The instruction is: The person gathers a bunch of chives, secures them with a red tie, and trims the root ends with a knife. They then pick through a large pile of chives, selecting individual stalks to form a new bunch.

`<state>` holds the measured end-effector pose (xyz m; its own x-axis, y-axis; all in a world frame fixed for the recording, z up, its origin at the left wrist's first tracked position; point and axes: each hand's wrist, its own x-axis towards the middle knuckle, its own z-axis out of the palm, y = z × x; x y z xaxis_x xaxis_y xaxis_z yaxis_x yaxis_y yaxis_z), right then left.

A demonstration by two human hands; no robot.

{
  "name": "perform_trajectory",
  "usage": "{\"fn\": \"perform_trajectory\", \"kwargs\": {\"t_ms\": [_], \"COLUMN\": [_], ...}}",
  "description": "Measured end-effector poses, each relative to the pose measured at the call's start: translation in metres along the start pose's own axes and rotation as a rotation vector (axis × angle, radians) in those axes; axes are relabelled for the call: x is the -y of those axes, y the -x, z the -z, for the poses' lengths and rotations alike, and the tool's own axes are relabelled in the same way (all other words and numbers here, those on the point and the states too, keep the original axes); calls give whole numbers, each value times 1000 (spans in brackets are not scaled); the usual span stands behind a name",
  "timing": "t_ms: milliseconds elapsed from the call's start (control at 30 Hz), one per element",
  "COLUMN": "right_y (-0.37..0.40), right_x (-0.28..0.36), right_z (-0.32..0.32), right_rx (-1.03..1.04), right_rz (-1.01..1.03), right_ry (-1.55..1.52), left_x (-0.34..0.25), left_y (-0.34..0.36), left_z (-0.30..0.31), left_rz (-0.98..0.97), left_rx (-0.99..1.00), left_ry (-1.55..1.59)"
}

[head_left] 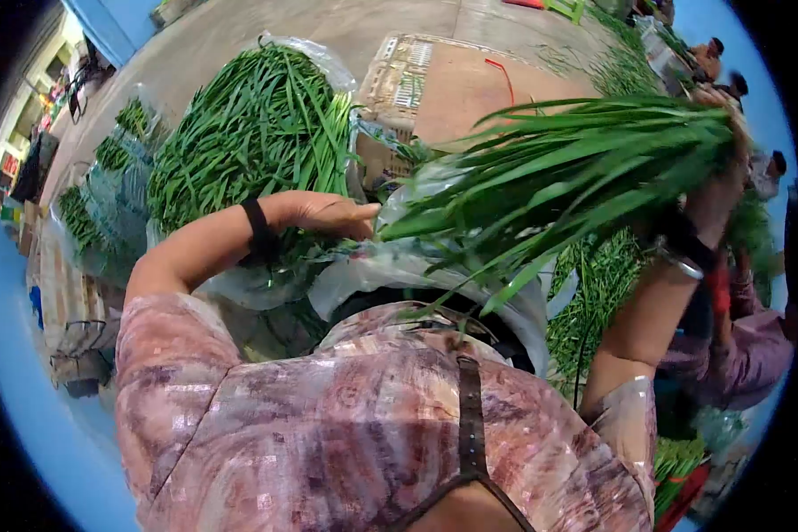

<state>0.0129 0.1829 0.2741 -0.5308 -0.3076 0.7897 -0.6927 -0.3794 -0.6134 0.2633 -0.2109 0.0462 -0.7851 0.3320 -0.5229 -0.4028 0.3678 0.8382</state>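
Right grip (pixel 738 129): clamped round one end of the bunch of leaves (pixel 567 164), out at the far right, raised above the loose leaves (pixel 589 306) below that forearm.
Bunch: held up in front of the body, its long axis running roughly crosswise, from the right grip down toward the left; the leaves fan out to thin tips, a few drooping toward the shirt (pixel 363 408).
Left grip (pixel 332 213): just beside the free tips, fingers pointing toward them; whether it touches a leaf, or how far its fingers stand apart, I cannot tell.
Nearer hand: the right at the gathered end, the left at the tips; the bunch spans most of the gap between them.
Big pile (pixel 261 133): beyond the left forearm, similar long leaves with clear plastic (pixel 323 58) around its far edge.
Crate (pixel 403 66): past the hands, beside a brown board (pixel 461 97) with a red strip (pixel 505 80) on it.
Co-worker: a purple sleeve (pixel 754 359) shows at the right, beyond the right arm.
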Motion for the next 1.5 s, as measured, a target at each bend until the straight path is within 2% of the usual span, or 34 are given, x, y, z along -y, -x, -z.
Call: {"fn": "perform_trajectory", "kwargs": {"t_ms": [33,67,133,200,300,367,400,433,500,567,600,633,667,700,733,767,800,867,900,967,1067,1133,1200,1267,1300,1433,1500], "right_y": [-6,-16,-12,-3,-14,-16,-19,-21,-24,-40,-46,-52,-56,-62,-70,-80,-89,-94,-87,-94,-103,-96,-87,-79,-68,-42,-33], "right_x": [10,15,20,30,54,67,68,69,72,67,64,61,57,50,42,29,19,6,30,26,-3,-27,-53,-87,-89,-131,-136], "right_z": [11,43,65,81,130,127,125,123,111,117,108,100,82,66,51,38,29,13,-15,-17,5,5,16,37,37,43,28], "right_rx": [23,73,82,3,151,159,145,130,-26,-163,-238,-312,-385,-331,-275,-293,-309,-210,-263,-264,-149,-146,-153,-171,-208,-440,-494], "right_rz": [32,-27,27,266,400,462,439,417,238,158,114,70,-8,-5,-2,0,1,124,-135,-232,-297,-303,-350,-373,-477,-745,-833], "right_ry": [106,51,82,273,615,699,688,678,681,751,742,729,650,502,349,447,549,806,620,421,204,-19,-149,-167,-179,73,120], "left_x": [5,8,11,25,-22,-29,-31,-47,-99,-177,-223,-252,-277,-305,-329,-352,-372,-384,-382,-383,-344,-327,-307,-277,-268,-232,-217], "left_y": [-1,-3,-7,-11,21,35,37,37,52,63,70,68,65,52,29,0,-43,-143,-160,-181,-206,-200,-203,-220,-217,-221,-214], "left_z": [2,4,2,-8,-32,-43,-42,-39,-37,-33,-29,-24,-26,-31,-35,-38,-37,-27,-28,-29,-34,-62,-86,-103,-113,-126,-133], "left_rz": [83,166,171,125,120,-19,-148,-220,-361,-230,-274,-657,-902,-1132,-1314,-1434,-1466,-1376,-1358,-1229,-959,-941,-916,-882,-821,-636,-612], "left_rx": [37,80,213,290,301,272,231,146,-23,-44,-77,-242,-320,-396,-500,-628,-761,-938,-658,-87,348,492,508,399,384,444,332], "left_ry": [-109,-220,-478,-725,-1137,-1404,-1511,-1524,-1540,-1440,-1301,-1060,-920,-810,-744,-710,-670,-601,-279,325,508,689,836,948,992,1100,1044]}}
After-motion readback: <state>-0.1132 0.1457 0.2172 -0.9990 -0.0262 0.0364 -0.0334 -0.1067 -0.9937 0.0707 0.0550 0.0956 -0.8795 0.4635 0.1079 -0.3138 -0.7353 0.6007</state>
